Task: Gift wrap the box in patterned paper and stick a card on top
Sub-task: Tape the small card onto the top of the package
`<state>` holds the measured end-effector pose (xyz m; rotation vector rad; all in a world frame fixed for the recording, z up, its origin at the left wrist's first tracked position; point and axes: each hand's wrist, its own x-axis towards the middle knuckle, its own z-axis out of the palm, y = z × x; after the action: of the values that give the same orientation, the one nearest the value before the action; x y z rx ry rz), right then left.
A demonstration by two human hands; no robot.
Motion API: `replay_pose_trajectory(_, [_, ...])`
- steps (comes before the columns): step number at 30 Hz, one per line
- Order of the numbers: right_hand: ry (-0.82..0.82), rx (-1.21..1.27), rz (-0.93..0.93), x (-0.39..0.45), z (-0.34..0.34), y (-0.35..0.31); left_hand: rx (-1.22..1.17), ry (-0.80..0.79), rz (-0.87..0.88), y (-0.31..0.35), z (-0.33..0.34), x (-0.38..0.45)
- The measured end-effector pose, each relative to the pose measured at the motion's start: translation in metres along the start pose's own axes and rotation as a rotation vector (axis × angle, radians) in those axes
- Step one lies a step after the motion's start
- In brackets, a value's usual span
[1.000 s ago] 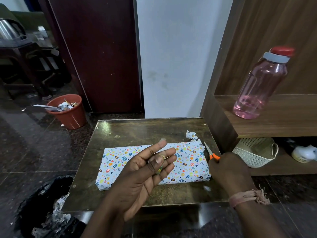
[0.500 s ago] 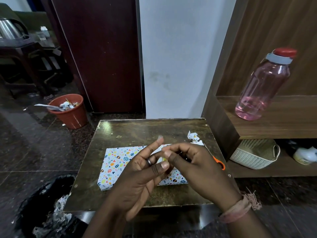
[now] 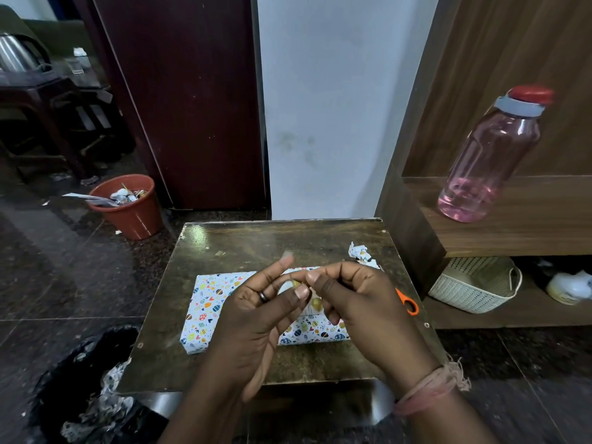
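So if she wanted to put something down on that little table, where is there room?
The far strip of the dark wooden table, behind the patterned wrapped box, is bare up to the crumpled paper scrap. The near strip, in front of the box, is also bare. Crowded: the right edge, with the orange-handled scissors.
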<state>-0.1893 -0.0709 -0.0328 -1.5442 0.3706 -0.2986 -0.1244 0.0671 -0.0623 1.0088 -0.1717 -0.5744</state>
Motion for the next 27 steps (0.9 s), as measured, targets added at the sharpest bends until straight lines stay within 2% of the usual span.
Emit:
replay_pose_trajectory(4, [0.017, 0.259, 0.181, -0.002, 0.017, 0.011, -0.009, 0.034, 0.046, 0.000, 0.003, 0.000])
replay_pose_trajectory(9, [-0.048, 0.443, 0.231, -0.003, 0.021, 0.007, -0.071, 0.010, 0.039, 0.002, -0.001, 0.001])
replay_pose_trajectory(15, [-0.184, 0.355, 0.110, 0.002, 0.005, 0.011, -0.175, 0.039, 0.070, 0.004, 0.002, 0.001])
replay_pose_trajectory(19, [-0.160, 0.312, 0.057, 0.001, 0.008, 0.014, -0.194, 0.044, 0.031, -0.003, 0.007, 0.002])
replay_pose_trajectory(22, [-0.092, 0.318, 0.038, 0.004, 0.004, 0.014, -0.181, 0.043, 0.039, -0.007, 0.008, 0.002])
replay_pose_trajectory(24, [0.042, 0.247, 0.006, 0.013, -0.013, 0.017, -0.208, 0.057, 0.049, -0.007, 0.004, 0.003])
replay_pose_trajectory(25, [0.135, 0.138, -0.032, 0.018, -0.026, 0.020, -0.218, 0.071, 0.058, -0.005, 0.001, 0.003])
replay_pose_trajectory(27, [0.349, -0.230, -0.113, 0.025, -0.059, 0.032, -0.214, 0.076, 0.071, -0.002, -0.002, 0.002])
